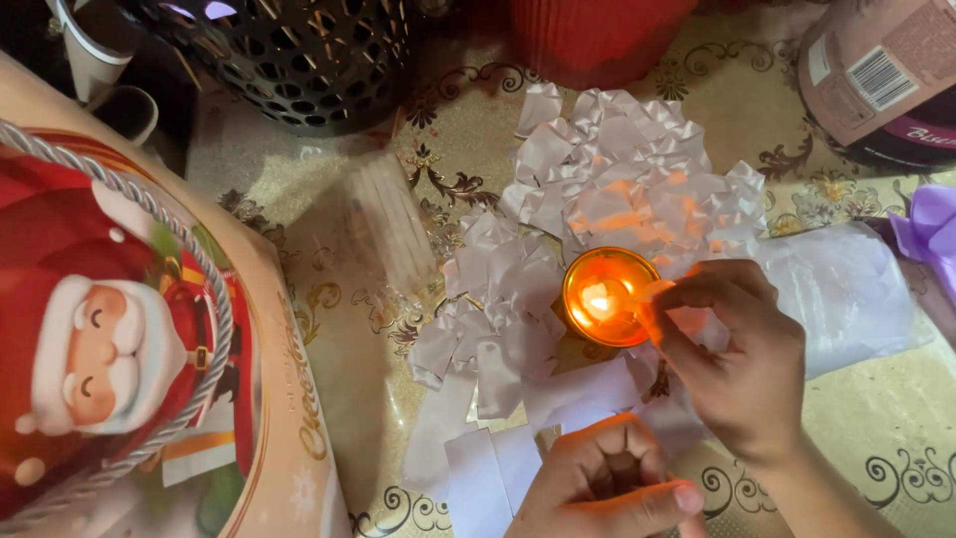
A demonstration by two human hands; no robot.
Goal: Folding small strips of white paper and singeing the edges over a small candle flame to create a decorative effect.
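A small lit candle (604,297) in a round metal cup glows orange in the middle of the table. My right hand (742,364) reaches in from the lower right and pinches a short piece of white ribbon (654,290), holding its end at the cup's right rim beside the flame. My left hand (602,488) is at the bottom edge with its fingers curled into a fist and the thumb laid across. It rests next to flat white ribbon strips (483,473). A heap of white ribbon bows (617,174) lies behind and left of the candle.
A gift bag with a Santa picture and rope handle (119,329) fills the left side. A black mesh basket (299,55) and a red container (597,30) stand at the back, a round tin (881,75) at the right. Purple ribbon (931,229) and a clear plastic bag (846,289) lie nearby.
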